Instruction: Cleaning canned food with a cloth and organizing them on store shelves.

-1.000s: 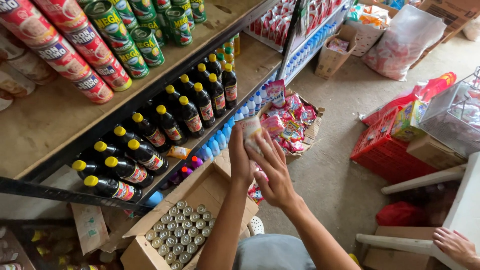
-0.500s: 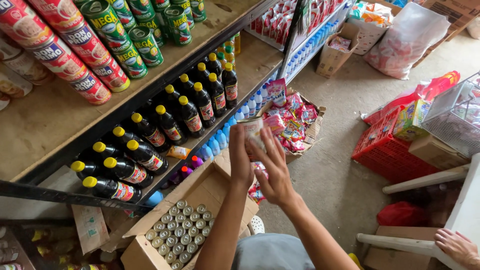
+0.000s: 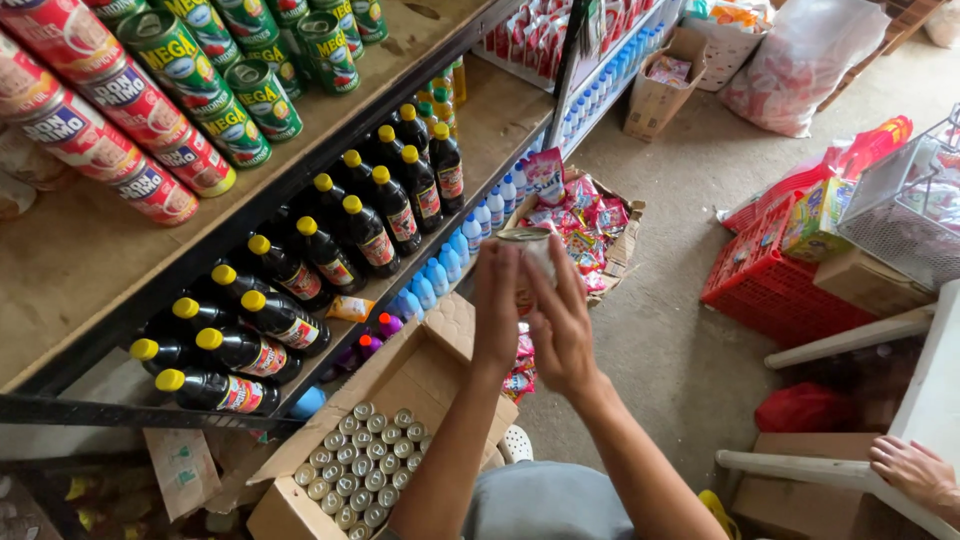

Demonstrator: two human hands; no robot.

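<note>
The small can [image 3: 527, 250] is held in the air above the floor, between the shelf front and the open carton below. Both hands raise it at chest height with its silver top tilted toward the camera, a hold that turns the lid and side label into view. The left hand [image 3: 497, 315] presses flat against the can's left side, fingers straight and together. The right hand [image 3: 562, 325] wraps the right side, fingers curled round the body. Most of the can is covered by the fingers; only the lid rim and a strip of the label show.

Below the forearms, the cardboard box [image 3: 380, 450] sits open on the floor at the shelf's foot, packed with upright cans [image 3: 362, 470] in rows, lids up; its near corner is cut off by the lower picture edge.

The middle shelf [image 3: 505, 115] carries dark bottles with yellow caps [image 3: 345, 225], ranked from front edge to back. Larger red and green tins [image 3: 165, 90] lie on their sides on the upper shelf.

At the lower right corner, another person's hand [image 3: 915, 470] rests on a white frame; the rest of that person is out of view.
</note>
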